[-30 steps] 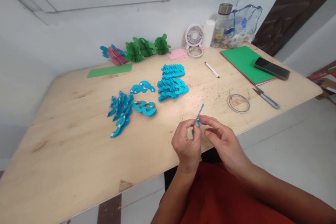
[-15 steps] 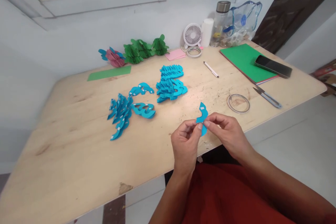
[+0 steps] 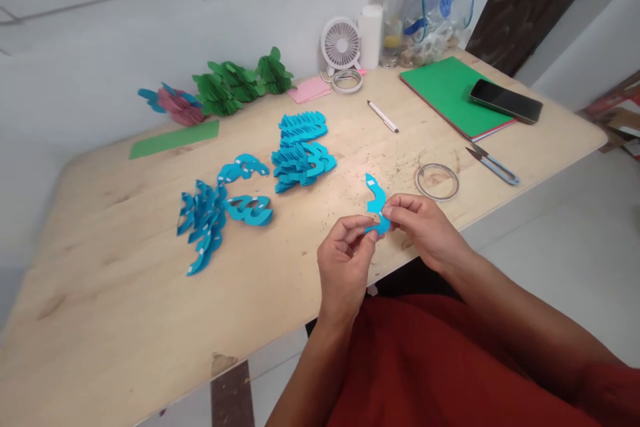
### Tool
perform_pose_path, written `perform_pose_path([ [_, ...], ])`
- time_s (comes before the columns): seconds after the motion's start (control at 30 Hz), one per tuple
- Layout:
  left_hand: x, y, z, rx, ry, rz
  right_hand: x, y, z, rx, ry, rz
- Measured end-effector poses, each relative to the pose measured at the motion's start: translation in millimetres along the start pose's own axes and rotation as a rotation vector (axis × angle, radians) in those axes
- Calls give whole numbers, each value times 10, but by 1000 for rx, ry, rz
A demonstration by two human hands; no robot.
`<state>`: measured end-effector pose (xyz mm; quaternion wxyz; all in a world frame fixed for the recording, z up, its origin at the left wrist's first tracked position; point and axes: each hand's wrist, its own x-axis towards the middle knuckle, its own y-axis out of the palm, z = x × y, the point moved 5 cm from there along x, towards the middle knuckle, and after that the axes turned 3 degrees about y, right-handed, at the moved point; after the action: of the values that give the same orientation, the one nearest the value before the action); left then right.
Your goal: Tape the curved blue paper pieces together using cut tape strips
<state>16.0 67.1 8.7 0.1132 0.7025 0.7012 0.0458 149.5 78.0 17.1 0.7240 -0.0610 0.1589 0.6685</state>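
Between my two hands is a wavy blue paper cutout [image 3: 376, 195] with small white patches on it. My left hand [image 3: 346, 260] pinches its lower end between thumb and fingers. On the cutout's right edge, the thumb and forefinger of my right hand [image 3: 425, 227] are closed. To the left lie more blue cutouts with white patches: a fanned cluster [image 3: 204, 221], a looped piece [image 3: 250, 211] and an arched piece [image 3: 244, 167]. Behind them sit two bundles of folded blue paper, the front bundle [image 3: 303, 165] and the back bundle [image 3: 303, 127].
To the right are a tape roll [image 3: 437, 182], thread snips [image 3: 493, 165], a pen [image 3: 383, 116], green sheets [image 3: 455, 97] and a phone [image 3: 506, 101]. Along the wall stand green paper shapes [image 3: 240, 82], a small fan [image 3: 341, 45] and a glass bottle [image 3: 397, 17].
The view has tilted down and turned slightly right. My left fingers have shifted down to the cutout's lower end, so more of it shows. My right hand still pinches its edge.
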Motion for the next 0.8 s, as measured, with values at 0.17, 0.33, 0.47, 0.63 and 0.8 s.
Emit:
perform_pose_path([
  [0.17,45,-73,138,-118,-138,-65,-42,-269,31,-115,-122,-97],
  [0.33,64,-147,192,-204,-194,-92,-246,-621,-11,-322,-207,-274],
  [0.47,58,-161,181,-231,-240,-89,-386,-826,-30,-608,-269,-410],
  [0.63,23,-149,195,-286,-304,-66,-315,-1092,74,-997,-468,-558],
  [0.8,0,-145,211,-301,-306,-51,-106,-1181,112,-1305,-584,-449],
])
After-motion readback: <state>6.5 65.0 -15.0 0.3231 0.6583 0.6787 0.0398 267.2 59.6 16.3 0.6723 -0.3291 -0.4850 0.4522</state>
